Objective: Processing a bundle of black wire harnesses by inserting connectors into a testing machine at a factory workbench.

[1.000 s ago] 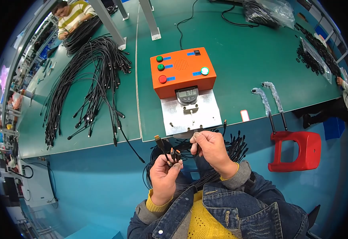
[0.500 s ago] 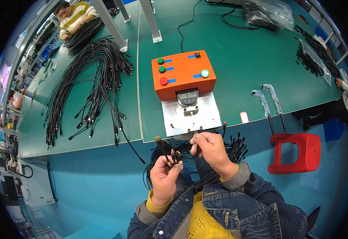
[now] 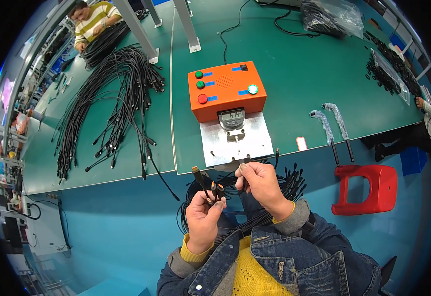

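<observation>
Left hand [image 3: 203, 219]: forearm brought up from lower edge, wrist roughly straight, held short of the table's [image 3: 294, 84] near edge. Fingers curled, thumb pressed across; a fan of black cable plugs [image 3: 215, 190] is gripped, metal tips pointed up and away from the body, one longer plug tilted off to the left.

Right hand [image 3: 259, 181]: forearm angled up and leftward, wrist bent slightly, back of hand turned outward. Thumb and index are pinched together over a dark cable piece [image 3: 245, 185], mostly covered by the fingers. It is held right at the front of the metal plate [image 3: 214, 143], by the table's near edge; whether it is seated in the plate's fixture cannot be told.

Hands kept near each other, not touching. Plate is set at the near edge, under the orange box [image 3: 227, 101] and digital gauge [image 3: 232, 118]. Further black cables [image 3: 294, 183] are bunched below that edge, behind the right hand.
</observation>
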`<control>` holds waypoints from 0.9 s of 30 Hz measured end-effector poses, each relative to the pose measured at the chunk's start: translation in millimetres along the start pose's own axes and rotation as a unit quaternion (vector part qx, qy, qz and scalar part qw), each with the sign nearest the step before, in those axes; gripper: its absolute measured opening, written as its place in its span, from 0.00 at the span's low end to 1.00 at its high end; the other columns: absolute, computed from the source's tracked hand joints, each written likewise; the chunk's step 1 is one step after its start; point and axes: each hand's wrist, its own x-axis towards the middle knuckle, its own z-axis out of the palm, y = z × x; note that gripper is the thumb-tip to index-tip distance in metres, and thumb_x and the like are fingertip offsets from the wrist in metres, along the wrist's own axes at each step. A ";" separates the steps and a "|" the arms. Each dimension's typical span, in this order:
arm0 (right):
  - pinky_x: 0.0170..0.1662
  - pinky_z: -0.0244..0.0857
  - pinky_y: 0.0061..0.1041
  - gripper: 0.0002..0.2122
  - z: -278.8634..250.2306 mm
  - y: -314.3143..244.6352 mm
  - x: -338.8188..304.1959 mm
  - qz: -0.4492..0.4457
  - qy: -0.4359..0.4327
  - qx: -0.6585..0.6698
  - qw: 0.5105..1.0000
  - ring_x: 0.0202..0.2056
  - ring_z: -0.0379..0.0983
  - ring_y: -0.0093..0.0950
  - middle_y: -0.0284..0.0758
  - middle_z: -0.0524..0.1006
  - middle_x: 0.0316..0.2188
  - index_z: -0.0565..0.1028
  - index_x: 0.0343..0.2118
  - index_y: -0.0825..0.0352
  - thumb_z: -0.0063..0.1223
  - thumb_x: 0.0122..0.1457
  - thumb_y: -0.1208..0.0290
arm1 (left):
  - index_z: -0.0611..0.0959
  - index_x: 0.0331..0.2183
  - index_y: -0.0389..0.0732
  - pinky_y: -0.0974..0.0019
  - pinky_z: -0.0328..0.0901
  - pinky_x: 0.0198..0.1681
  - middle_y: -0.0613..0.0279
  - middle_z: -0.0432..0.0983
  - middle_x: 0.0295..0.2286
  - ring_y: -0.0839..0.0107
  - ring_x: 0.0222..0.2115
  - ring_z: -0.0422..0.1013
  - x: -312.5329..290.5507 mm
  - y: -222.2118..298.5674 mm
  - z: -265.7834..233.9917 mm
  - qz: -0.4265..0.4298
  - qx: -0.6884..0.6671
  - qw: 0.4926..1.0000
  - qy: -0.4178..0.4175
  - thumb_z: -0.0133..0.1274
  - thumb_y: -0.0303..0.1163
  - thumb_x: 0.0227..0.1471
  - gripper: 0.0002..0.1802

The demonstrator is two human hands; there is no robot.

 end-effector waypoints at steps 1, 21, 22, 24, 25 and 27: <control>0.19 0.59 0.16 0.13 -0.3 1.1 -1.6 -0.001 -0.001 -0.003 1.000 0.15 0.64 0.17 0.33 0.71 0.13 0.71 0.20 0.74 0.42 0.54 0.69 | 0.69 0.27 0.37 0.76 0.61 0.32 0.65 0.68 0.26 0.79 0.26 0.64 -1.0 -0.8 0.2 0.001 0.001 1.000 0.003 0.44 0.16 0.43 0.06; 0.28 0.60 0.18 0.09 -4.1 1.8 -25.0 -0.195 -0.120 -0.136 0.964 0.26 0.66 0.21 0.35 0.70 0.26 0.69 0.31 0.72 0.46 0.52 0.70 | 0.68 0.25 0.37 0.80 0.60 0.28 0.69 0.66 0.23 0.84 0.24 0.62 5.5 -33.3 5.9 -0.003 0.008 1.000 -0.010 0.49 0.19 0.44 0.06; 0.27 0.59 0.17 0.09 -3.6 1.6 -23.9 -0.148 -0.093 -0.076 0.982 0.25 0.65 0.19 0.33 0.70 0.24 0.69 0.29 0.71 0.44 0.53 0.70 | 0.68 0.25 0.37 0.80 0.60 0.28 0.69 0.67 0.23 0.84 0.24 0.62 5.8 -34.9 5.7 -0.007 0.009 1.000 -0.015 0.49 0.19 0.44 0.06; 0.25 0.58 0.16 0.10 -3.6 -0.9 -20.9 -0.051 -0.037 0.043 0.997 0.22 0.63 0.17 0.31 0.70 0.20 0.69 0.26 0.70 0.39 0.56 0.68 | 0.68 0.26 0.37 0.79 0.60 0.29 0.69 0.67 0.23 0.83 0.24 0.63 6.4 -34.4 6.3 -0.012 0.010 1.000 -0.021 0.50 0.20 0.44 0.06; 0.25 0.58 0.16 0.10 -5.5 -0.1 -18.2 -0.051 -0.036 0.043 0.997 0.22 0.63 0.17 0.31 0.70 0.20 0.69 0.26 0.70 0.39 0.56 0.68 | 0.68 0.26 0.37 0.79 0.60 0.29 0.68 0.67 0.23 0.83 0.24 0.63 7.0 -31.3 7.2 0.004 0.014 1.000 -0.003 0.50 0.20 0.44 0.06; 0.23 0.57 0.15 0.12 -11.3 6.1 -10.7 -0.016 -0.061 0.052 0.997 0.19 0.62 0.16 0.29 0.68 0.16 0.69 0.23 0.68 0.37 0.57 0.67 | 0.68 0.26 0.37 0.79 0.61 0.29 0.68 0.68 0.23 0.82 0.24 0.64 8.0 -25.6 8.5 0.035 0.021 0.999 0.033 0.50 0.21 0.44 0.06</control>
